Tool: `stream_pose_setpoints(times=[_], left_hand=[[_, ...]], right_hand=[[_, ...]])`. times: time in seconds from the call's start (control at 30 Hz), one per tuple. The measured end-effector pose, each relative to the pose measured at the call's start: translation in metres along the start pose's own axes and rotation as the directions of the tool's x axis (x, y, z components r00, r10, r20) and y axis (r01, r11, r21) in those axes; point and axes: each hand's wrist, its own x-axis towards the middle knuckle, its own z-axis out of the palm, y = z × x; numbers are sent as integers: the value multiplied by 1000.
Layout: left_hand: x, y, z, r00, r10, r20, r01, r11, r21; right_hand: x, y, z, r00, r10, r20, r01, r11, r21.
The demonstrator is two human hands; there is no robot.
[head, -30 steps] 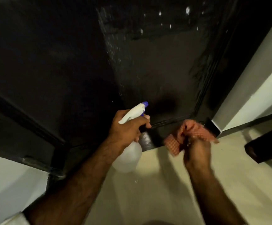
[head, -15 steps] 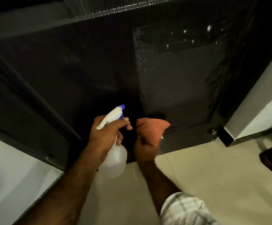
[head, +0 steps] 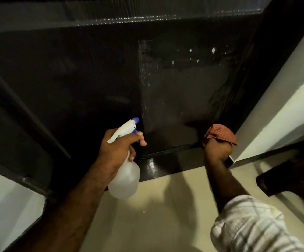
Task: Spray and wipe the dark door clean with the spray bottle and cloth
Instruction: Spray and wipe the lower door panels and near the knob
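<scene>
Low against the door's bottom left stretch, my left hand [head: 116, 151] holds the spray bottle [head: 125, 177] by its neck, fingers [head: 138, 138] curled round the white trigger head, forefinger across the blue trigger. I keep the nozzle [head: 135, 120] tipped up and aimed at the dark door [head: 174, 99], just short of the surface, so a squeeze would put mist on the lower panel rather than on the floor [head: 156, 215]. The translucent body hangs below my fist, over the pale floor near the door's bottom edge.

Across the panel's middle, droplets and wet streaks glint higher up, so I judge that part sprayed and waiting for the cloth.

Toward the door's bottom right corner, my right hand [head: 217, 151] grips the orange checked cloth [head: 220, 133], bunched over the knuckles as a pad. My fist appears to press it to the door just above the bottom ledge, beside the frame [head: 247, 88] where it meets the white wall [head: 274, 115]; exact contact is hard to make out in the shadow. Holding it balled gives a firm wiping face for that corner. My plaid sleeve [head: 247, 224] shows at the lower right, and a dark piece of furniture [head: 284, 179] stands on the floor beyond it.

I judge the wiping of the low corner under way, with the wet upper panel still to do.
</scene>
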Motion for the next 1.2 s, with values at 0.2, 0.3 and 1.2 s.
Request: stream_pose_setpoints(times=[0.2, 0.3, 1.2], left_hand=[[-1, 7, -11, 997, 27, -69, -32, 997, -70], [-7, 14, -33, 988, 99, -119, -106, 993, -55], [-23, 55, -110, 974, 177, -142, -174, 984, 37]], right_hand=[[-131, -4, 79, 880, -475, 3, 472, 877, 91], [-191, 22, 108, 670, -648, 361, 648, 749, 142], [-221, -5, 132, 600, -507, 619, 708, 696, -116]])
